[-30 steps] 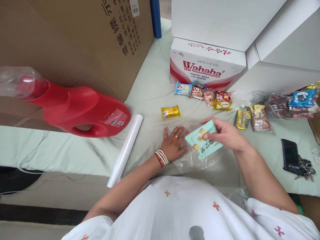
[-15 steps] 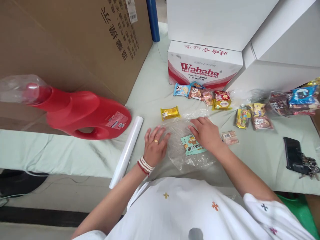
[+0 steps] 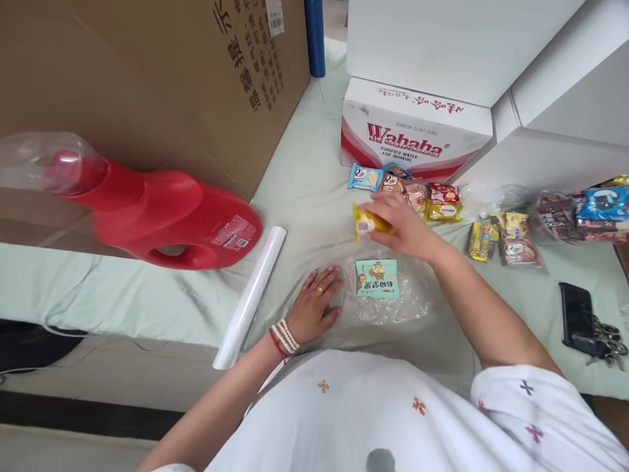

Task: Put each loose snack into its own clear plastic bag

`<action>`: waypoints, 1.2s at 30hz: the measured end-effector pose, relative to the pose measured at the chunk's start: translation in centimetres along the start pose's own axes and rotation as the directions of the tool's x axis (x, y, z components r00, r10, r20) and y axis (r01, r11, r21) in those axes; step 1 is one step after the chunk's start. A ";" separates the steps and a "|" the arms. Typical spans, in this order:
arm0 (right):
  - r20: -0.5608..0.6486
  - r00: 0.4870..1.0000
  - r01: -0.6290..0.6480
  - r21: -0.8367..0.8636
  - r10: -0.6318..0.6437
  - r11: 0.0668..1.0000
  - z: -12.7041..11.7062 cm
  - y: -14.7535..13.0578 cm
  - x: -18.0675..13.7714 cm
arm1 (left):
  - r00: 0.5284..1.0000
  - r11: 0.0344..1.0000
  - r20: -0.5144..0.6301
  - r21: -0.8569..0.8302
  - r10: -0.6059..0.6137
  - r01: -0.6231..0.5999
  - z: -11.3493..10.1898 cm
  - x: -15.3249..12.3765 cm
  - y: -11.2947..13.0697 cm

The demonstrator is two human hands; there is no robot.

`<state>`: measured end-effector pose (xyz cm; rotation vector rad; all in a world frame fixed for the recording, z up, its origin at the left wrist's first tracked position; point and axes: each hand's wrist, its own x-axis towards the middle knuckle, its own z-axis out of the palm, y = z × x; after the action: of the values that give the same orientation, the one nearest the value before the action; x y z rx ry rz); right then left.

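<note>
My right hand (image 3: 405,226) is closed on a yellow-wrapped snack (image 3: 371,223), holding it above the far side of a clear plastic bag (image 3: 413,311). A mint-green snack packet (image 3: 377,278) with a cartoon print lies flat on or in the bag; I cannot tell which. My left hand (image 3: 314,305) rests flat on the cloth left of the bag, fingers spread and holding nothing. Behind my right hand lie a blue snack packet (image 3: 364,177), a brown snack packet (image 3: 392,184) and a yellow snack packet (image 3: 443,210).
A white roll (image 3: 250,298) and a red jug (image 3: 179,219) lie to the left, by a big brown carton (image 3: 147,78). A Wahaha water box (image 3: 413,134) stands at the back. On the right are more snacks (image 3: 521,250), a phone (image 3: 577,314) and keys (image 3: 607,341).
My right hand has left the plastic bag and taken up the yellow-wrapped snack from the cloth. My left hand has flattened slightly lower. The view has shifted a little.
</note>
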<state>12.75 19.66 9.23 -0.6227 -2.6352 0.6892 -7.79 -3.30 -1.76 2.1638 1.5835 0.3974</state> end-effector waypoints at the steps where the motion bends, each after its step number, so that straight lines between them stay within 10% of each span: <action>1: -0.028 0.999 -0.017 0.053 0.018 0.998 -0.9 0.0 -1.7 | 1.000 1.000 -0.004 0.003 -0.007 0.007 -0.1 0.0 0.0; 8: -0.410 0.757 -0.324 0.440 0.508 0.838 -4.6 2.4 -6.0 | 0.994 0.983 -0.083 0.165 -0.065 0.078 -1.0 -2.9 1.7; 10: -0.330 0.827 -0.293 0.436 0.455 0.851 -5.9 1.1 -6.2 | 0.980 0.963 -0.168 0.229 -0.105 0.143 -1.4 -4.0 2.4; 13: 0.189 0.961 -0.258 0.360 0.200 0.897 -6.4 -1.5 -6.8 | 0.959 0.930 -0.269 0.322 -0.088 0.176 -1.6 -3.8 3.5; 17: 0.585 0.811 -0.182 0.243 0.006 0.953 -2.7 -2.5 -8.3 | 0.970 0.945 -0.211 0.324 0.117 -0.044 -1.4 -0.1 4.7; 22: 0.618 0.782 -0.213 0.140 0.083 0.967 1.6 -1.7 -13.2 | 0.982 0.980 -0.161 0.154 -0.098 0.124 -2.3 3.1 3.4; 28: 0.591 0.783 -0.350 0.156 0.197 0.924 0.4 -3.1 -19.4 | 0.942 0.950 -0.182 0.085 -0.282 0.301 -2.3 3.1 2.0; 36: 0.236 0.877 -0.408 -0.091 0.418 0.908 -1.0 -3.7 -13.8 | 0.954 0.950 -0.079 0.100 -0.288 0.295 -1.5 2.8 2.0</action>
<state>23.63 10.37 9.05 -1.2086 -2.7728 0.8887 -5.98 -0.87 0.52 1.9672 1.9685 0.2931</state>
